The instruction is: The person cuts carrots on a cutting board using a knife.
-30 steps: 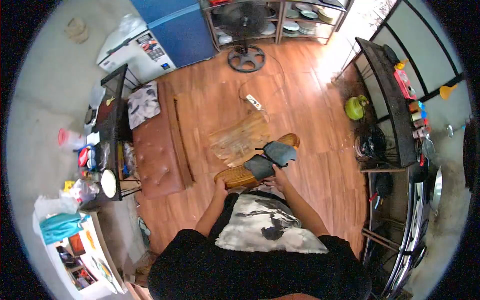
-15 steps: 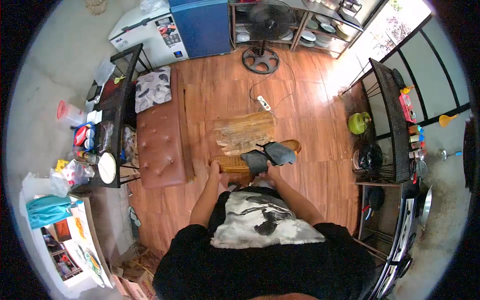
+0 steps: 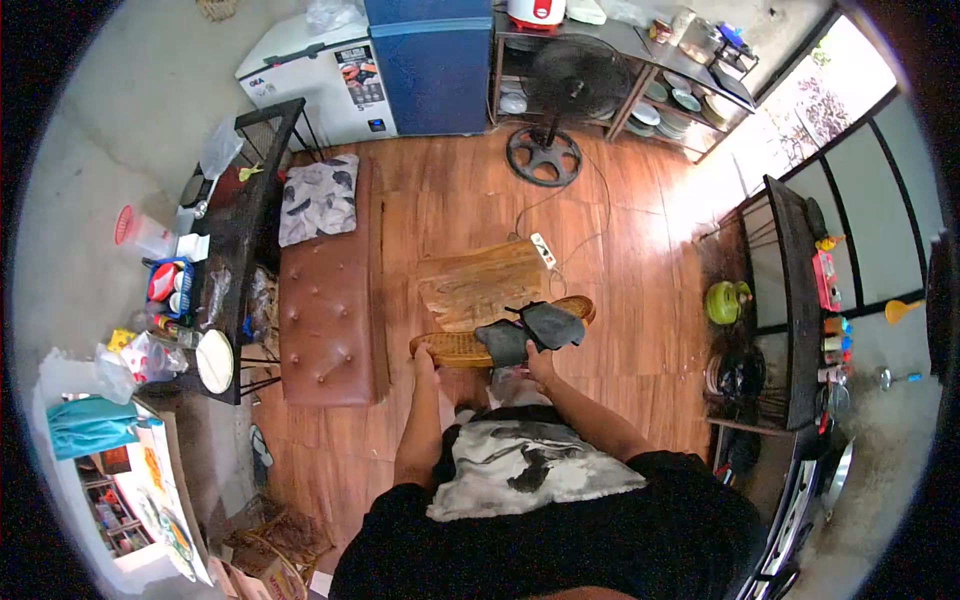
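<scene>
You hold a long tan woven tray (image 3: 450, 350) at the centre of the frame, in front of your body, its right end reaching higher in the frame than its left. Your left hand (image 3: 425, 360) has its fingers closed around the tray's left end, while your right hand (image 3: 541, 364) has its fingers closed on the near edge, around mid-length; how much fabric is caught under them, I cannot tell. That spacing probably suits the load: two dark grey cloth pieces (image 3: 553, 325) with black loops lie across the middle and right part, so your right hand sits close beneath their weight, and your left likely steadies the lighter end. The far right end projects past your grip, presumably balanced by the left hold. Just above the tray in the frame, a wooden board (image 3: 480, 285) lies flat on the floor (image 3: 640, 260), with a power strip (image 3: 543, 250) near its upper right corner, likely put there so its cord can serve the standing fan (image 3: 543, 157) at upper centre. Left of centre, a patterned cushion (image 3: 318, 200) rests at the upper end of the brown padded bench (image 3: 330, 340), perhaps as a headrest.
</scene>
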The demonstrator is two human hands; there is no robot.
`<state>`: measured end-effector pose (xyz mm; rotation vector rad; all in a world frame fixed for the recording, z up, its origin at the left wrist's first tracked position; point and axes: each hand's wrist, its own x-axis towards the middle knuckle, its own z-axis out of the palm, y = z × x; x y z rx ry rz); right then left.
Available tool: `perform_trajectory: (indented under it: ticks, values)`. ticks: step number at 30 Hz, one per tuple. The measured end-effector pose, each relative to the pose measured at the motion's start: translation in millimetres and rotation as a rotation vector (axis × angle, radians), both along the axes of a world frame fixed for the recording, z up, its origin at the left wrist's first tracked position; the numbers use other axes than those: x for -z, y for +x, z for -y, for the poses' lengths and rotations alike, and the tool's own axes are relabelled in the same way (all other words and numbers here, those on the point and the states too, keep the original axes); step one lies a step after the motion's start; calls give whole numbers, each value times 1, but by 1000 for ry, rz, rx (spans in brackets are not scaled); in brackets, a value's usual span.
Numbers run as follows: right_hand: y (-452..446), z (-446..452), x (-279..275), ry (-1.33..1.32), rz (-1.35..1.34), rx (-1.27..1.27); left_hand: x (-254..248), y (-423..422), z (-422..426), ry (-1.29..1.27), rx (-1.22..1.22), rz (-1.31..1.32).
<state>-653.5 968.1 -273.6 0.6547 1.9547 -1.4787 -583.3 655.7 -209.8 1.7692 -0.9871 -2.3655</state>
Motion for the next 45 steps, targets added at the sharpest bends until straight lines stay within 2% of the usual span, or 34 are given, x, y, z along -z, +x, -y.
perform_trajectory:
  ticks: [1,3,4,5,7,8,10,11,13,15,16,17,18,19,21,23,25,27,30,32,33,37,41,43,45]
  values:
    - [-8,-12,-36,-8,-1,-11,-17,-11,2,-8,-11,-1]
    - [-40,49,-113,-210,151,80,-70,-33,1,-91,-273,47]
    - [-55,57,-93,-218,155,68,-61,-36,11,9,-378,-131]
    - [-70,67,-74,-229,160,-37,-53,-36,25,-1,-391,-130]
    - [-94,74,-57,-240,165,-172,-42,-33,56,32,-254,-192]
    - [-99,76,-59,40,-123,-372,-31,-29,74,-36,-161,-232]
    - [-107,97,-62,549,-741,-748,-117,-34,80,-171,-129,-34]
    - [-118,116,-72,500,-755,-794,-96,-16,102,-196,-166,-155]
    - [-142,145,-92,496,-294,-519,-148,-5,110,-445,-202,-44]
    - [-144,155,-81,-409,133,-2,-140,36,125,-552,-146,-22]
    - [-145,160,-69,-338,155,-54,-141,62,116,-618,-189,-97]
    - [-138,163,-125,-330,169,-168,-142,86,104,-695,-228,-176]
    - [-111,178,-205,-634,304,-24,-152,107,94,-642,-214,-97]
    - [-104,175,-215,-696,475,-92,-145,135,82,-652,-307,-83]
    - [-82,198,-204,-641,546,2,-115,194,48,-796,-160,256]
    - [-81,188,-84,-852,710,-281,-156,221,-4,-546,-564,87]
    - [-45,207,-162,-602,774,-509,-140,272,-45,-399,-705,192]
    - [-30,226,-166,-585,850,-591,-109,311,-86,-302,-885,272]
    - [1,261,-171,-539,822,-820,-97,353,-119,-193,-1003,224]
    - [23,292,-165,-561,743,-874,-112,378,-115,-181,-997,222]
    - [35,305,-170,-594,753,-793,-113,390,-107,-199,-1002,230]
    - [105,367,-182,-572,702,-739,-121,444,-45,-333,-965,263]
    - [188,416,-194,-468,715,-944,-172,488,24,-531,-951,284]
    - [222,438,-204,-379,703,-1292,-195,505,53,-557,-962,255]
    - [248,457,-218,-398,677,-1489,-211,520,70,-583,-990,233]
